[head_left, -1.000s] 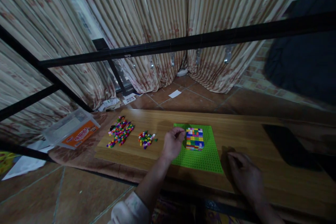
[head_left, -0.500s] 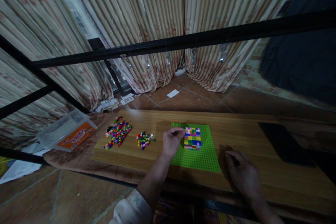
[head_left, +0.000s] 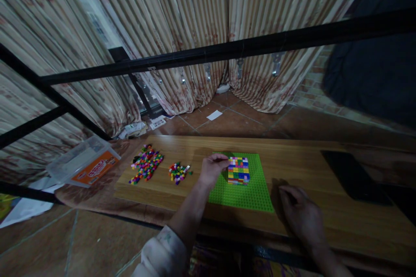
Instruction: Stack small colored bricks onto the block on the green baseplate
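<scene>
On a green studded baseplate (head_left: 242,198) stands a block built of multicoloured toy bricks (head_left: 238,171). My left hand (head_left: 212,169) reaches over the plate's left side. Its thumb and forefinger are pinched together at the block's upper left corner; any small brick between the fingertips is too small to make out. To the right of the plate, my right hand (head_left: 300,212) rests on the wooden tabletop with its fingers curled in, and nothing shows in it. Left of my left hand lie a small pile of loose bricks (head_left: 178,173) and a larger pile (head_left: 147,164).
The long wooden table (head_left: 292,156) holds a dark flat object (head_left: 354,177) at its right. A clear plastic box with an orange label (head_left: 94,166) sits beyond the left end. A black metal rail (head_left: 208,55) crosses in front of the striped curtains (head_left: 191,8).
My left hand keeps its pinch at the block's upper left corner, with only a slight shift of the wrist and forearm. My right hand stays put.
</scene>
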Available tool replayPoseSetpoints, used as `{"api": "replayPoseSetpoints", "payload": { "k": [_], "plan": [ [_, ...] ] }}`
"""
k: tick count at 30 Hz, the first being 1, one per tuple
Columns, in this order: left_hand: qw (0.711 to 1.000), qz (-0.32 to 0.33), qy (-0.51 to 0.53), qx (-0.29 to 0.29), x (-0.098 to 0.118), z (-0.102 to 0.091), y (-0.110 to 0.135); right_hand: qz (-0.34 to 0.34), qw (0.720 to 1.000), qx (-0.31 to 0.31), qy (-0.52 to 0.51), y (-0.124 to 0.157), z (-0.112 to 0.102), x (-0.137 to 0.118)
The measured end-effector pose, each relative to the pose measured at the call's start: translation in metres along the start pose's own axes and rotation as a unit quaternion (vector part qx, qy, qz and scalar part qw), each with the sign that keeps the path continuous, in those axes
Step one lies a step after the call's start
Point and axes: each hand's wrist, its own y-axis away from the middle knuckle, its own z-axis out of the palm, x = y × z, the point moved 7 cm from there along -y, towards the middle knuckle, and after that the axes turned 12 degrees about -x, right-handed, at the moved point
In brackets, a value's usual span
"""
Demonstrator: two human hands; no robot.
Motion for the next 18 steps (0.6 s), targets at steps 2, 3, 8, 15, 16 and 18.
{"api": "replayPoseSetpoints", "payload": {
  "k": [2, 3, 8, 15, 16, 18],
  "plan": [
    [1.0, -0.008, -0.006, -0.011, 0.002, 0.0, -0.002, 0.002, 1.0, 0.003, 0.001, 0.0, 0.0, 0.0],
    [1.0, -0.01, -0.015, -0.014, 0.002, 0.0, -0.003, 0.005, 1.0, 0.001, 0.002, 0.001, 0.0, 0.0],
    [0.999, -0.005, -0.043, -0.011, 0.002, -0.001, -0.006, 0.013, 1.0, -0.009, 0.01, 0.001, 0.002, 0.002],
    [0.998, 0.023, -0.05, -0.003, 0.005, -0.001, 0.001, 0.003, 1.0, -0.013, 0.006, 0.0, 0.004, 0.004],
    [0.998, 0.028, -0.05, 0.0, 0.006, -0.002, 0.003, 0.006, 1.0, -0.017, 0.005, 0.0, 0.004, 0.005],
    [0.998, 0.039, -0.048, 0.012, 0.009, -0.008, 0.011, 0.012, 1.0, -0.021, 0.005, 0.0, 0.004, 0.006]
  ]
}}
